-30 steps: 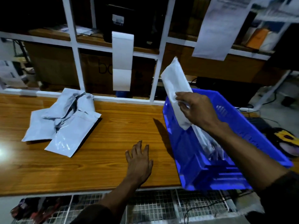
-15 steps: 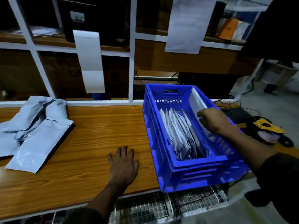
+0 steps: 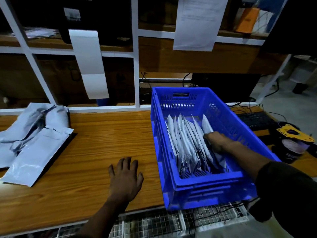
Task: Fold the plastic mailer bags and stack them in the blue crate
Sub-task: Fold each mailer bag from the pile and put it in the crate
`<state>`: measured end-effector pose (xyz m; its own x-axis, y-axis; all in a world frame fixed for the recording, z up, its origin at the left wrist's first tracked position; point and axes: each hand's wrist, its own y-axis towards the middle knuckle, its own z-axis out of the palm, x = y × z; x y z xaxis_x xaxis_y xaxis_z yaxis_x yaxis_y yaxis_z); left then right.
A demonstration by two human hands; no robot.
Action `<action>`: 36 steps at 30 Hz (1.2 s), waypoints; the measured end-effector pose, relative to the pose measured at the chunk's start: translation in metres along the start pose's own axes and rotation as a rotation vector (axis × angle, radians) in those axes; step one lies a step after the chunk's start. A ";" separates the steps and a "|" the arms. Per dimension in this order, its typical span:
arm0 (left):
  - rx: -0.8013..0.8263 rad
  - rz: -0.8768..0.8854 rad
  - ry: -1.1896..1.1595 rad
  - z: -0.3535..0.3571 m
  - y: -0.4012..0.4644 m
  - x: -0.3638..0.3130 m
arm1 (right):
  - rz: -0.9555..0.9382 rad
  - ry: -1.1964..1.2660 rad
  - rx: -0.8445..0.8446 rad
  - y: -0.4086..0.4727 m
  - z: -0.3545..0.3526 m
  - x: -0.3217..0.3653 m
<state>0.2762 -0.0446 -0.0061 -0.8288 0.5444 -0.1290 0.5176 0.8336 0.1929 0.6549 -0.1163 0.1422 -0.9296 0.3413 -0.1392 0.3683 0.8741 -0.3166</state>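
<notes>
The plastic mailer bags are thin, light and limp film with a slick surface — judged from the creases and sheen, they will slide on one another and sag unless held along a folded edge or pinched through the full thickness near one end. The blue crate sits at the right end of the worktop, its near right corner overhanging the front edge. Inside it, a row of folded mailers stands on edge, leaning together along the left and centre of the crate; the right part of the floor is not visible behind the arm. The right hand is down inside the crate, its fingers curled around the lower part of the rightmost folded mailer, which stands just beside the row. Whether the grasp is firm or merely steadying cannot be told. The left hand lies flat on the worktop near the front edge, fingers spread wide, holding nothing. The unfolded mailers lie in a loose, overlapping pile at the left end of the worktop, well apart from the crate — these remain to be folded. When seating a mailer, press it against the row so that it does not spring open
</notes>
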 end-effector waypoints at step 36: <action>0.042 -0.064 -0.048 -0.023 -0.041 0.122 | -0.612 -0.006 -0.916 -0.046 -0.125 0.271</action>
<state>0.1487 -0.0144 -0.0072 -0.8501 0.4925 -0.1864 0.4729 0.8697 0.1415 0.3846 -0.0209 0.2362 -0.9504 -0.2369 -0.2016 -0.3068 0.8209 0.4817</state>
